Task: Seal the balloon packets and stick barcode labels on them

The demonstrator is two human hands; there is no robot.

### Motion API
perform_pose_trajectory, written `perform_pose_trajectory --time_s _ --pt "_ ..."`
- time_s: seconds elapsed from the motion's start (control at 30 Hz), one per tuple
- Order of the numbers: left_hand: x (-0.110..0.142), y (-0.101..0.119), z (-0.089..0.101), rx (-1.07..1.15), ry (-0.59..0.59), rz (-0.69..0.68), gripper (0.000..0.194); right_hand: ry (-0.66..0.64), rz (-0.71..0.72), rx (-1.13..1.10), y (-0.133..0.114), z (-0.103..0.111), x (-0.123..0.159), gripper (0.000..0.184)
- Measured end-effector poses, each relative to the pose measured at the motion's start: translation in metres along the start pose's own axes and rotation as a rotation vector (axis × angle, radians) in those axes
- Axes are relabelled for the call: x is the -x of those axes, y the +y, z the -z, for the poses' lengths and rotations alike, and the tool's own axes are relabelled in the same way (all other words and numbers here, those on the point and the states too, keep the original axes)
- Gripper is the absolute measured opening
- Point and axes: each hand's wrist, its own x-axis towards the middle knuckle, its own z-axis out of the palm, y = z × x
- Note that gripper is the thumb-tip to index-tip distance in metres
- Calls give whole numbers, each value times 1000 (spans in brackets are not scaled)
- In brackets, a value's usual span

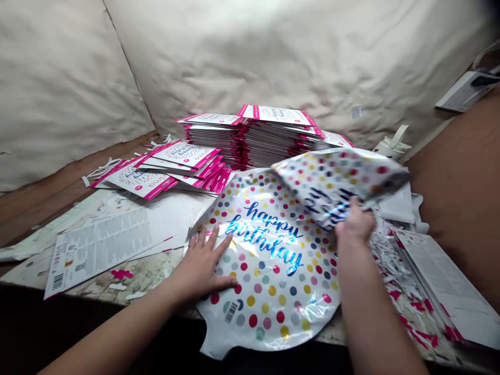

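A flat foil balloon (269,281) with coloured dots and blue "happy birthday" lettering lies at the table's front edge, its tail hanging over the near left. My left hand (211,258) rests on its left side, fingers spread. Above its right part, my right hand (356,221) grips a second dotted foil balloon (339,179), which is folded over, tilted and blurred by motion. The right fingers are closed around its lower edge. Part of the lower balloon is hidden beneath the raised one.
Tall stacks of pink-edged printed cards (273,138) stand at the back. A looser pile of cards (183,156) is at the left, near a flat printed sheet (101,250). Paper scraps (398,265) and more flat packs (449,281) lie right. A white cup (391,147) stands behind.
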Motion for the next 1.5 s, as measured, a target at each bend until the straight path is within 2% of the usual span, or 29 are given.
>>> perform_pose_trajectory --time_s 0.03,0.1,0.13,0.2,0.23,0.3,0.37,0.43,0.5,0.57,0.63,0.67,0.73,0.87,0.93,1.0,1.03,1.07,1.17,1.2,1.23,1.27,1.33,1.37,1.4,1.43,1.5 --pt "-1 -3 2 9 2 0 101 179 57 16 -9 14 -23 14" --pt "-4 -6 5 26 21 -15 99 331 176 34 -31 37 -51 16" --pt "-5 -5 6 39 28 -20 99 353 309 67 -41 46 -55 18" --pt "-6 1 10 116 73 -12 96 273 624 225 -59 55 -44 20" --pt "-6 6 12 210 100 -12 91 170 780 327 -64 57 -30 22" --pt "-5 16 18 583 83 -18 79 -163 975 484 -65 54 7 24" --pt "-1 28 24 1133 -102 -4 76 -650 1019 508 -54 50 46 33" --pt "2 38 25 1594 -329 87 75 -1060 950 536 -36 47 77 36" --pt "4 44 22 1780 -409 253 57 -1353 781 616 -19 48 95 36" --pt "3 47 16 1768 -384 410 33 -1536 574 673 -9 51 100 51" --pt "2 48 11 1731 -363 497 27 -1598 441 690 -6 54 97 60" --pt "2 49 10 1732 -359 511 28 -1594 431 702 -7 54 96 56" --pt "1 51 10 1741 -350 522 30 -1581 503 755 -7 53 98 47" --pt "2 60 18 1708 -326 500 33 -1577 683 887 -6 45 116 48" --pt "3 65 20 1700 -307 470 33 -1549 678 882 -6 41 123 47" --pt "4 65 20 1685 -270 462 31 -1468 572 793 -5 38 120 42" --pt "4 64 19 1673 -234 473 30 -1374 468 711 -4 38 113 37" --pt "5 61 17 1657 -193 487 31 -1209 317 599 -3 38 102 30" --pt "10 45 17 1551 -123 506 42 -503 -194 230 5 43 56 17" --pt "11 39 19 1460 -125 490 48 -354 -287 169 8 45 40 18" --pt "12 34 22 1321 -90 460 55 -258 -357 124 12 48 26 20" --pt "12 30 25 1138 12 418 60 -220 -401 98 16 50 16 21" --pt "6 30 32 709 353 273 61 -223 -475 64 23 54 4 23" --pt "-1 34 35 516 510 160 56 -225 -516 48 27 56 2 24" --pt "-9 41 36 370 593 16 49 -229 -555 39 30 57 1 24" --pt "-20 50 35 277 582 -155 41 -234 -591 35 34 57 2 24" --pt "-45 72 28 198 356 -529 36 -236 -646 36 40 57 1 26"
